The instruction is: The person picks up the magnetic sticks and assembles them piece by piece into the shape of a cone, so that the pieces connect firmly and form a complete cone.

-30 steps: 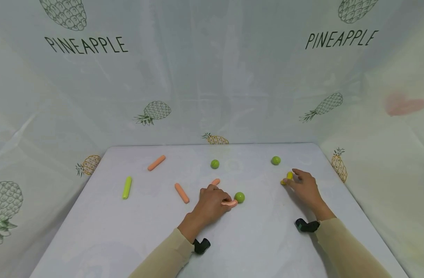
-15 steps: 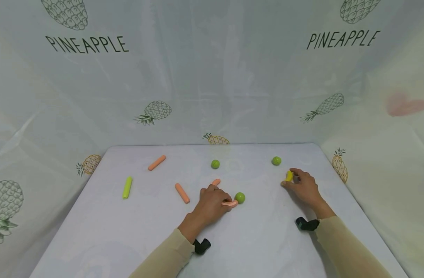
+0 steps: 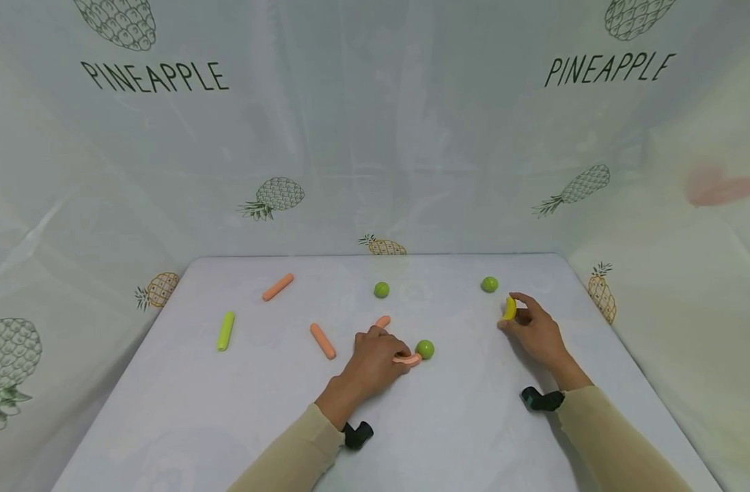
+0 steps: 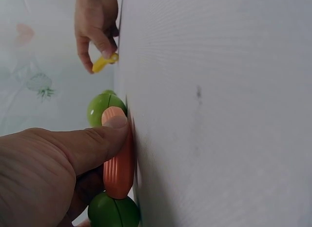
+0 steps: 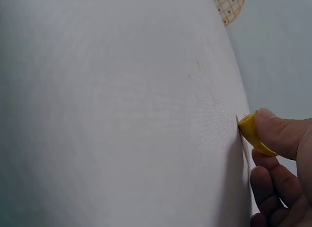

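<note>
My left hand (image 3: 376, 359) lies low over the middle of the table, thumb and fingers gripping a curved, ridged orange piece (image 3: 408, 360). In the left wrist view this orange piece (image 4: 118, 171) has one green ball (image 4: 114, 211) close to its near end and another green ball (image 4: 100, 110) beyond its far end. Over at the right, my right hand (image 3: 537, 335) pinches a small yellow toy banana (image 3: 510, 309) between thumb and fingers. The right wrist view has the banana (image 5: 251, 132) with one end right at the tabletop, the thumb covering part of it.
Another orange stick (image 3: 383, 321) shows partly behind my left hand. Two more orange sticks (image 3: 322, 341) and a lime-green stick (image 3: 225, 331) lie to the left. Green balls (image 3: 381, 290) stand toward the back edge. A pineapple-printed curtain (image 3: 375, 137) hangs around the table (image 3: 166, 410).
The toy banana has turned more upright in my right hand and shifted slightly up and left, its lower end now behind the thumb. My left hand stays in place on the orange piece.
</note>
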`<state>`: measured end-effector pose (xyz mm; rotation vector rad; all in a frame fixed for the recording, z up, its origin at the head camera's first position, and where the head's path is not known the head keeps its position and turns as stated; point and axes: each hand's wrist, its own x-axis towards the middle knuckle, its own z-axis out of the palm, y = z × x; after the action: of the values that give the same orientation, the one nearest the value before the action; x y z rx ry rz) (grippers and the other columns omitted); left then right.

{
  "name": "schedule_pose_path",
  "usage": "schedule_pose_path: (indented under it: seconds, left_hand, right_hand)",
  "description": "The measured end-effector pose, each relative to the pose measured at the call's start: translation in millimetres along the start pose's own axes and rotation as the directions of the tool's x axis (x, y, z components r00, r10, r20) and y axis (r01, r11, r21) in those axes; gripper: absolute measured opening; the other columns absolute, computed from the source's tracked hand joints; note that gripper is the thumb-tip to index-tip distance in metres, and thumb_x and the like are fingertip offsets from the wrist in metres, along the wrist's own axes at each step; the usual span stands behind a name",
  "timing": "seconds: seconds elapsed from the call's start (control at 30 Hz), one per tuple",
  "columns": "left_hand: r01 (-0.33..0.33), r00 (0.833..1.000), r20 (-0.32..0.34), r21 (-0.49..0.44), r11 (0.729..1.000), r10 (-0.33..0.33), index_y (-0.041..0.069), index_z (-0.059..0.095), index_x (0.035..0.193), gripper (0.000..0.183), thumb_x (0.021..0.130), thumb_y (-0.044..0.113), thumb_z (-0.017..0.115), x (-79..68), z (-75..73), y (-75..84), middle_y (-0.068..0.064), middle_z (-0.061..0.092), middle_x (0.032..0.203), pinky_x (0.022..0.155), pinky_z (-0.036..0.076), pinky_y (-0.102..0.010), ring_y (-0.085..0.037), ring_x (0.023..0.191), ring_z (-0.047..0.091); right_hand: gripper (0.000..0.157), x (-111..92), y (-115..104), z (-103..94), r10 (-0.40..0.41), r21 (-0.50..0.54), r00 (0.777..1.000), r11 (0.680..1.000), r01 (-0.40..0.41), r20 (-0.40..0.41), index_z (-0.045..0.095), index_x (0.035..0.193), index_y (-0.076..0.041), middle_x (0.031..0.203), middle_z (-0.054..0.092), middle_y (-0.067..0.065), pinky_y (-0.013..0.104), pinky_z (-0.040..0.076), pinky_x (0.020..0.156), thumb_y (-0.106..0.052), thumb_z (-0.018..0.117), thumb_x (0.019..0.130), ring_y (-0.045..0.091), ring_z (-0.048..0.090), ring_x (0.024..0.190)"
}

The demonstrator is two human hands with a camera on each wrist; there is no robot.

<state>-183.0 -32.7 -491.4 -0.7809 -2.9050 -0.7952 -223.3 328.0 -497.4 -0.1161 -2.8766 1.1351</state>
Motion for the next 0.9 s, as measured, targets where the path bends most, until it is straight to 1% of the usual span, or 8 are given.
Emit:
schedule_pose_path:
  seconds: [0.13, 0.27, 0.37, 0.5, 0.63, 0.83, 0.9]
  left_hand:
    - [0.001, 1.0, 0.003, 0.012, 1.0, -0.001, 0.027, 0.084, 0.096, 0.014, 0.096, 0.04, 0.079, 0.2, -0.3, 0.4, 0.015, 0.078, 0.1, 0.088, 0.04, -0.046, -0.028, 0.13, 0.055]
    - [0.0, 1.0, 0.005, 0.017, 1.0, 0.0, 0.027, 0.083, 0.096, 0.013, 0.095, 0.04, 0.079, 0.5, 0.5, 0.0, 0.015, 0.078, 0.1, 0.088, 0.04, -0.046, -0.028, 0.13, 0.055]
    - [-0.005, 1.0, 0.006, 0.026, 1.0, 0.005, 0.027, 0.083, 0.096, 0.012, 0.095, 0.038, 0.08, 0.8, 1.3, -0.3, 0.016, 0.077, 0.1, 0.087, 0.04, -0.045, -0.027, 0.128, 0.056]
    - [-0.011, 1.0, 0.004, 0.038, 0.999, 0.011, 0.028, 0.083, 0.097, 0.008, 0.093, 0.035, 0.083, 1.0, 1.9, -0.5, 0.016, 0.077, 0.1, 0.086, 0.04, -0.044, -0.025, 0.122, 0.057]
    - [-0.011, 1.0, 0.006, 0.039, 0.999, 0.011, 0.028, 0.083, 0.098, 0.008, 0.092, 0.033, 0.084, 1.1, 2.2, -0.8, 0.016, 0.078, 0.101, 0.088, 0.04, -0.044, -0.023, 0.118, 0.057]
    - [-0.005, 1.0, 0.011, 0.033, 0.999, 0.005, 0.027, 0.084, 0.1, 0.009, 0.092, 0.032, 0.084, 0.9, 3.0, -0.5, 0.015, 0.078, 0.103, 0.089, 0.04, -0.044, -0.021, 0.113, 0.057]
    - [-0.004, 1.0, 0.012, 0.033, 0.999, 0.004, 0.028, 0.084, 0.1, 0.009, 0.092, 0.033, 0.084, 1.0, 3.1, -0.1, 0.015, 0.079, 0.103, 0.089, 0.04, -0.043, -0.021, 0.113, 0.057]
  right_hand:
    - [0.061, -1, 0, 0.3, -0.032, 0.015, 0.999, 0.999, 0.032, -0.028, 0.041, 0.16, -0.011, 0.137, 0.062, 0.035, 0.062, 0.049, 0.101, -0.02, 0.066, 0.105, 0.049, 0.061, 0.124]
    - [0.052, -2, 0, 0.9, -0.033, 0.028, 0.998, 0.999, 0.034, -0.049, 0.045, 0.159, -0.012, 0.135, 0.064, 0.035, 0.062, 0.05, 0.098, -0.021, 0.057, 0.11, 0.048, 0.062, 0.123]
    - [0.049, -2, -2, 1.9, -0.03, 0.039, 0.998, 0.999, 0.032, -0.061, 0.047, 0.157, -0.013, 0.134, 0.064, 0.035, 0.056, 0.052, 0.095, -0.022, 0.057, 0.11, 0.047, 0.063, 0.121]
    - [0.047, -2, -6, 4.1, -0.019, 0.064, 0.997, 0.998, 0.024, -0.069, 0.052, 0.154, -0.014, 0.133, 0.066, 0.033, 0.043, 0.053, 0.087, -0.023, 0.061, 0.108, 0.045, 0.065, 0.12]
    - [0.047, -3, -14, 7.7, -0.008, 0.099, 0.999, 0.995, 0.012, -0.041, 0.053, 0.152, -0.016, 0.133, 0.066, 0.032, 0.033, 0.051, 0.08, -0.025, 0.063, 0.108, 0.042, 0.066, 0.119]
    - [0.048, -5, -32, 18.3, -0.007, 0.176, 1.0, 0.984, 0.002, 0.029, 0.053, 0.153, -0.014, 0.135, 0.065, 0.032, 0.027, 0.055, 0.073, -0.022, 0.063, 0.107, 0.03, 0.07, 0.098]
    - [0.048, -6, -39, 23.6, -0.009, 0.206, 0.998, 0.979, -0.003, 0.059, 0.054, 0.153, -0.013, 0.136, 0.064, 0.032, 0.026, 0.056, 0.072, -0.021, 0.064, 0.107, 0.027, 0.07, 0.095]
